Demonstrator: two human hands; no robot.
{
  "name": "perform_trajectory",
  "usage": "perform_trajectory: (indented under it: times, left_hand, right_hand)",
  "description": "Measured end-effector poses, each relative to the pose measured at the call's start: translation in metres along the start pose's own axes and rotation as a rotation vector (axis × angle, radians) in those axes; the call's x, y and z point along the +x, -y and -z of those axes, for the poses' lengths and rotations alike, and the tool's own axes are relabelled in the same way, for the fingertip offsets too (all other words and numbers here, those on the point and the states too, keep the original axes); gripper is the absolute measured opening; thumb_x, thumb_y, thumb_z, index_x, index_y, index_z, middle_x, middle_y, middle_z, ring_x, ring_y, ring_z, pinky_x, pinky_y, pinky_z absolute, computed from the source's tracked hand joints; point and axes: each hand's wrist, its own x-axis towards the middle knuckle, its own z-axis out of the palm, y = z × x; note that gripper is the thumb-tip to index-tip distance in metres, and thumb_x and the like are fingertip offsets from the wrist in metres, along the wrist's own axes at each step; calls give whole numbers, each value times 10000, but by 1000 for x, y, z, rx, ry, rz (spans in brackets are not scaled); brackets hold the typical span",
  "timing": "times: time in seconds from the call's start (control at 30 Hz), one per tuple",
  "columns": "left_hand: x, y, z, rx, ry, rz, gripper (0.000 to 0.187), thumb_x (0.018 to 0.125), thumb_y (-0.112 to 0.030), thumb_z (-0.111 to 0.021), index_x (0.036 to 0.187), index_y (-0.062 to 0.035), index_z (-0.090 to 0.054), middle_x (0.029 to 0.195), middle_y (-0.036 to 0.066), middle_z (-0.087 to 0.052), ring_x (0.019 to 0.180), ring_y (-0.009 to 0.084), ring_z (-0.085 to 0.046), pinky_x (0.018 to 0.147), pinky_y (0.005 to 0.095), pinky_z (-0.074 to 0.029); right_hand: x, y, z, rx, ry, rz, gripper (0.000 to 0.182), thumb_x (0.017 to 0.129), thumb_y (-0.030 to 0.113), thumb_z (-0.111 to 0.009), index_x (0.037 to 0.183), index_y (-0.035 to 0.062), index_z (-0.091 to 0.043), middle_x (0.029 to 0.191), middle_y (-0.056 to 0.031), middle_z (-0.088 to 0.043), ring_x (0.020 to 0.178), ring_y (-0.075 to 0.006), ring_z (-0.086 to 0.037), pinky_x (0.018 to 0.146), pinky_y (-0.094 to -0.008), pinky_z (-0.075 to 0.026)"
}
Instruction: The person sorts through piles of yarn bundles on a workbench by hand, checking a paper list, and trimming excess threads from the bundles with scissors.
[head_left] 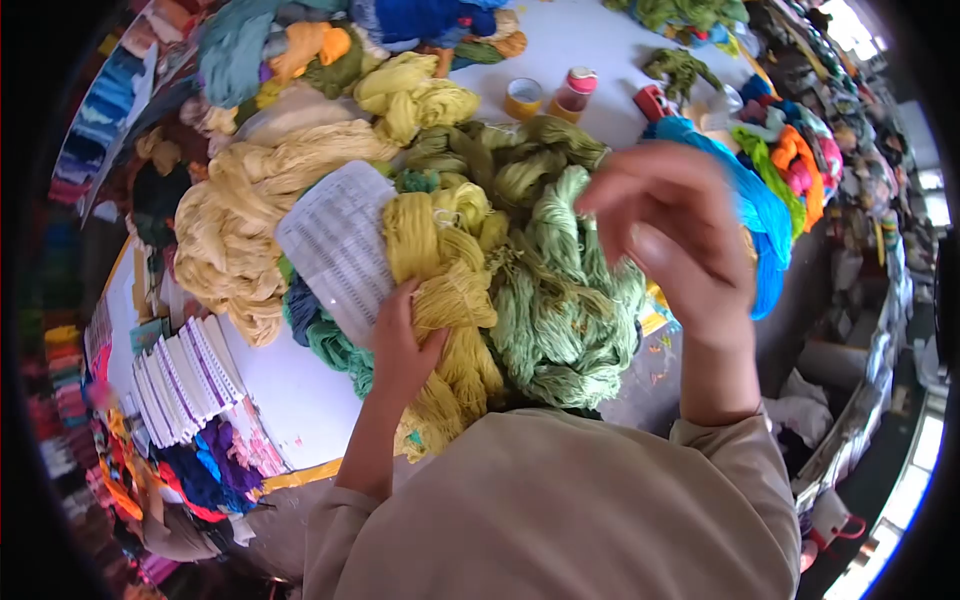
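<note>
My left hand [402,345] is closed on a mustard-yellow yarn skein [457,297], which hangs down toward my lap. Beside its fingers lies a printed paper sheet [338,235] with rows of small text. My right hand [675,225] is raised over the right side of the pile, blurred by motion. Its fingers are loosely curved and apart from the thumb, with nothing visible between them. Below and left of it sits a pale green skein [565,325]. Olive yarn [535,155] lies behind, and a cream skein [240,205] is heaped to the left.
On the white table [300,400] stand a roll of tape [522,98] and a pink-capped bottle [574,95]. Spiral-bound books [188,380] lie at the left. Bright blue yarn [765,240] hangs over the right edge. More coloured yarn covers the far side.
</note>
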Motion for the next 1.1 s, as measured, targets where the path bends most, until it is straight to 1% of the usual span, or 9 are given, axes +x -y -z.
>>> perform_trajectory:
  times: [0.1,0.2,0.4,0.5,0.57,0.67,0.77,0.83,1.1]
  left_hand:
    - [-9,-27,13,44,-157,-142,648,829,-149,-704,1406,-16,-440,1474,241,-370,1326,402,-410,1089,485,-374]
    - [-12,-49,12,-75,-239,-403,508,819,-85,-670,1295,22,-528,1378,227,-507,1282,338,-502,1080,448,-393]
    - [37,-100,-44,-262,68,-401,360,905,-54,-637,1260,-20,-590,1365,172,-552,1211,301,-570,983,378,-480]
    - [79,-102,-82,-216,82,-329,421,936,-148,-632,1306,14,-512,1394,237,-506,1278,399,-514,1072,443,-425]
    - [109,-105,-113,-87,136,-208,638,935,-229,-658,1434,36,-363,1456,278,-436,1330,413,-465,1130,454,-374]
    - [130,-114,-148,426,258,-55,1016,900,-257,-713,1562,10,11,1411,307,-458,1142,357,-620,969,408,-539]
    - [142,-111,-131,114,536,382,999,866,-74,-703,1572,-19,2,1163,233,-618,806,253,-664,649,305,-603]
    - [130,-117,-107,-68,413,279,1003,809,20,-702,1586,-80,-76,1235,232,-604,930,267,-681,750,356,-596]
    - [47,-81,-58,-964,41,321,948,701,188,-664,1524,-52,-258,1374,134,-494,1245,244,-530,1023,374,-464]
  right_hand:
    - [-76,-80,57,-502,-103,-490,318,847,74,-743,1146,56,-638,1036,-35,-672,907,-125,-631,775,-291,-521]
    - [-146,-138,44,-1134,23,-362,597,819,275,-799,1319,77,-539,1113,-122,-652,1039,-278,-604,960,-429,-443]
    - [-162,-128,15,-968,506,-277,503,872,306,-686,1327,141,-548,1115,-63,-654,1102,-270,-586,1048,-544,-311]
    - [-154,-165,64,-929,-22,-333,391,784,17,-694,1166,70,-632,1036,-131,-680,1028,-337,-625,844,-428,-505]
    - [-139,-173,87,-1393,-309,-366,657,791,310,-767,1336,51,-506,1272,-196,-562,1001,-411,-618,880,-508,-489]
    - [-144,-229,119,-948,-261,-948,1013,708,458,-822,1488,26,-342,1442,-256,-459,1203,-443,-565,1035,-450,-464]
    - [-143,-186,154,-888,-199,-945,832,734,289,-789,1421,-30,-444,1230,-230,-649,1135,-327,-640,1003,-402,-482]
    - [-182,-196,187,-269,-436,-789,529,793,94,-700,1290,-32,-573,1064,-108,-692,935,-184,-650,866,-307,-516]
    - [-264,-160,201,672,-691,-595,624,804,63,-561,1411,-15,-439,1260,-148,-623,1103,-272,-639,995,-398,-516]
